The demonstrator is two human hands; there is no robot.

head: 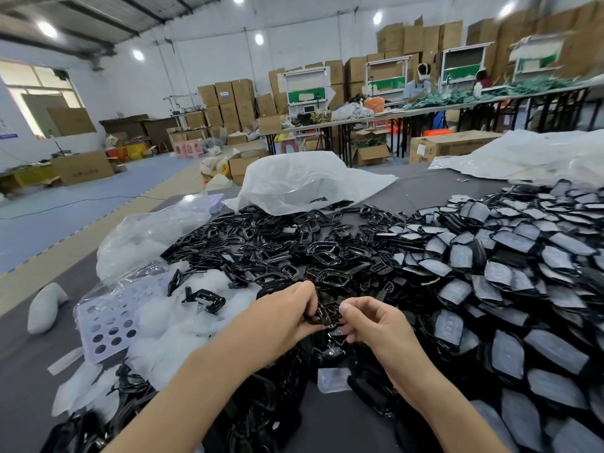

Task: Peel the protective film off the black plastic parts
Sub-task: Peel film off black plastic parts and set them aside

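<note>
Both left hand (pixel 287 317) and right hand (pixel 376 325) in curled pinch on, seemingly, one black plastic part (pixel 324 317).

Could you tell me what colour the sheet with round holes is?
The sheet is pale lilac; head view.

White walls (pixel 202 50) enclose a warehouse hall. Round ceiling lights (pixel 47 29) are on. A window (pixel 39 89) sits at the left. The floor (pixel 81 197) is blue. Cardboard boxes (pixel 228 103) stand stacked behind long tables (pixel 425 112).
</note>
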